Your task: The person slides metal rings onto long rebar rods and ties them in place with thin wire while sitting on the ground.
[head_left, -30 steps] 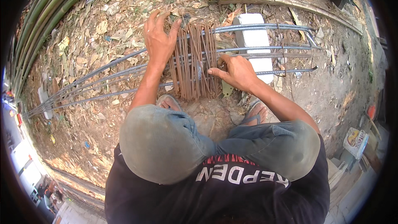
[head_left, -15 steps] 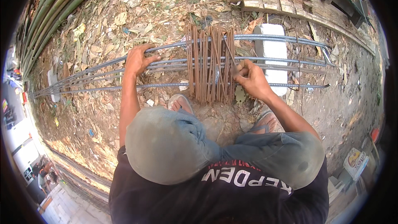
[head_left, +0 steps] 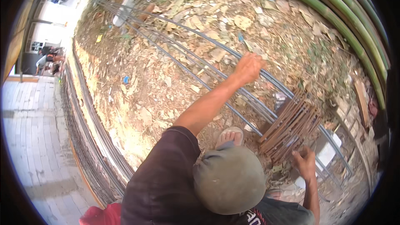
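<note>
Rebar rods (head_left: 278, 84), several, long, grey; head view. Laid out slantwise above leaf-strewn ground, from the upper left to the lower right of the person's front; a white block (head_left: 329, 148) under the near-right end, a smaller pale block (head_left: 123, 10) at the far-left end.

Stirrups (head_left: 291, 125), one bundle, rust-brown, packed side by side around the rods, toward their right end.

Left hand (head_left: 250, 67), one: arm stretched well forward and to the right, elbow nearly straight, back of the hand uppermost; fingers curled closed over the upper rods, left of the bundle.

Right hand (head_left: 306, 162), one: forearm rising steeply from the lower edge, fingers bent and narrow, thumb toward the bundle's lower right edge; whether they pinch a stirrup, I cannot tell.

Bamboo poles (head_left: 333, 12), green, upper right.
</note>
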Demonstrator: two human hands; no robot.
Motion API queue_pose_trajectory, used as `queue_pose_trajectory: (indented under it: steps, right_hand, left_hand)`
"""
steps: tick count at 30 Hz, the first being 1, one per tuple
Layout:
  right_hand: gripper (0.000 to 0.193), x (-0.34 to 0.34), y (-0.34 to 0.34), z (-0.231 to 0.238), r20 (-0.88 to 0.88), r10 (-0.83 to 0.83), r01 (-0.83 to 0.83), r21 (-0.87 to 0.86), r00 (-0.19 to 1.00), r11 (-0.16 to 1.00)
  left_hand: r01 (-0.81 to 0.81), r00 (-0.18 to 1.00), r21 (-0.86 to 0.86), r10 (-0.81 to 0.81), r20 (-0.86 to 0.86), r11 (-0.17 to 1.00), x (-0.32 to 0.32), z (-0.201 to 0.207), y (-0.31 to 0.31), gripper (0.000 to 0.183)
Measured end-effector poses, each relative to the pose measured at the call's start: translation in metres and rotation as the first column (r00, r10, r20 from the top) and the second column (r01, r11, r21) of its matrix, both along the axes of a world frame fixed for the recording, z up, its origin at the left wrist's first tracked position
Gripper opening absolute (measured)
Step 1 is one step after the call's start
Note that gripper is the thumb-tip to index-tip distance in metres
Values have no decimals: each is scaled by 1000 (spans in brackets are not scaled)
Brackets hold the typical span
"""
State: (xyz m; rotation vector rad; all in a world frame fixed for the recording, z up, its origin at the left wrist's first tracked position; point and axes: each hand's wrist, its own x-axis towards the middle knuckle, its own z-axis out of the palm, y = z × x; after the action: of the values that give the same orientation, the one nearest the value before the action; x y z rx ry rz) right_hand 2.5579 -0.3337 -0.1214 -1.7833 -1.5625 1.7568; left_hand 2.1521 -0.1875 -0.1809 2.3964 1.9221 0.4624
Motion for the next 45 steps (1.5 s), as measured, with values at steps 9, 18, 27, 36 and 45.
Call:
queue_pose_trajectory:
  steps: [9,18,27,36,45]
  right_hand:
    - [45,-8,25,-3,-24,84,-87,-195,996,977]
    - [37,0,26,-9,-88,-11,-6,-190,996,982]
    - [34,-13,23,-6,-67,4,-22,-274,998,962]
    - [34,1,13,-9,31,-36,40,-144,999,989]
    - [31,-6,-2,-6,-57,9,-8,12,998,1000]
  left_hand:
    - [-582,591,-223,595,544,782,-90,9,-76,73]
    - [-503,-765,-755,190,615,420,-118,39,72,64]
    - [-298,-713,-566,215,667,768,-134,-36,44,32]
    - [-345,-601,-569,290,745,747,-79,-37,45,73]
    - [-193,-727,-692,372,577,696,-107,-29,-8,98]
